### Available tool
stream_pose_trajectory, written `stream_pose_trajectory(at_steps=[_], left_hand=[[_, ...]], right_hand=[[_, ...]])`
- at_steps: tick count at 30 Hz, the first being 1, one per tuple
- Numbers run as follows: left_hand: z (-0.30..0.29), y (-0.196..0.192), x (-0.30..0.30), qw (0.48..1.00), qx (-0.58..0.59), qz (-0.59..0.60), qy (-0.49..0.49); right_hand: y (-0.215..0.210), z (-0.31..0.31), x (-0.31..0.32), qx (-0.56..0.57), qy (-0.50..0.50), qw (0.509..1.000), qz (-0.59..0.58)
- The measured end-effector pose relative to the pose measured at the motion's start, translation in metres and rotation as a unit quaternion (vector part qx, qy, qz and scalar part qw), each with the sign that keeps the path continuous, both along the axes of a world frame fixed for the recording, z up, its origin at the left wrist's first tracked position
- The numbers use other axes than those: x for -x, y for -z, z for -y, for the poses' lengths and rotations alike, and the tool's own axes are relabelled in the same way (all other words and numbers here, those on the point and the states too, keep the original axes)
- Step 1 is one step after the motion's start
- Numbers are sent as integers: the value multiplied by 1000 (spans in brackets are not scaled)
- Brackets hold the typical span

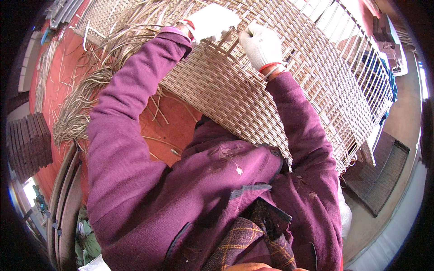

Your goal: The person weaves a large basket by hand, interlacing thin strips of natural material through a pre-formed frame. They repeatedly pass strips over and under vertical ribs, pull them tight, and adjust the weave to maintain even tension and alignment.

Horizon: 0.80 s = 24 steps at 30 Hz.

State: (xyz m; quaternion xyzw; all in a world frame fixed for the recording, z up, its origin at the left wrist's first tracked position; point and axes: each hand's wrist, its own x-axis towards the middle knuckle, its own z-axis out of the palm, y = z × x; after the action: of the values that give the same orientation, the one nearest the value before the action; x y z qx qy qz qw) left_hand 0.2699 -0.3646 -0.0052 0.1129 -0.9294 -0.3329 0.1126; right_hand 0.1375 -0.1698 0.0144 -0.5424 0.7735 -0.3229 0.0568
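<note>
A large panel of woven beige wicker (217, 90) slants across in front of me, its near corner against my lap. At its far part, my left hand (209, 22), in a white knit glove, rests with fingers curled down at the weave. Glare washes out most of that glove, so what it grips is hidden. Close by on the right, my right hand (262, 45), gloved alike, is closed in a pinch at a flat wicker strand (233, 39) between the hands. Unwoven strands (135, 27) fan out from the panel's left side.
A bundle of loose strands (77, 106) lies on the red surface (167, 122) at the left. Bare pale rods (357, 56) form the panel's right side. Stacked dark brown pieces (28, 144) stand far left, and a dark woven panel (384, 169) lies at the right.
</note>
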Motion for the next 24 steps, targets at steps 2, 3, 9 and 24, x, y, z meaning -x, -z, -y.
stream_pose_trajectory(at_steps=[2,3,9,24], left_hand=[[-7,-7,-3,980,-165,96,-53],[-10,-11,-4,981,-160,96,-47],[-6,-28,1,990,-103,95,10],[19,-78,-26,961,261,34,81]], right_hand=[[-3,-3,1,-12,-4,1000,15],[-4,-6,1,-6,-1,1000,25],[-5,-3,-11,-21,41,998,51],[-13,33,-23,81,-105,954,268]])
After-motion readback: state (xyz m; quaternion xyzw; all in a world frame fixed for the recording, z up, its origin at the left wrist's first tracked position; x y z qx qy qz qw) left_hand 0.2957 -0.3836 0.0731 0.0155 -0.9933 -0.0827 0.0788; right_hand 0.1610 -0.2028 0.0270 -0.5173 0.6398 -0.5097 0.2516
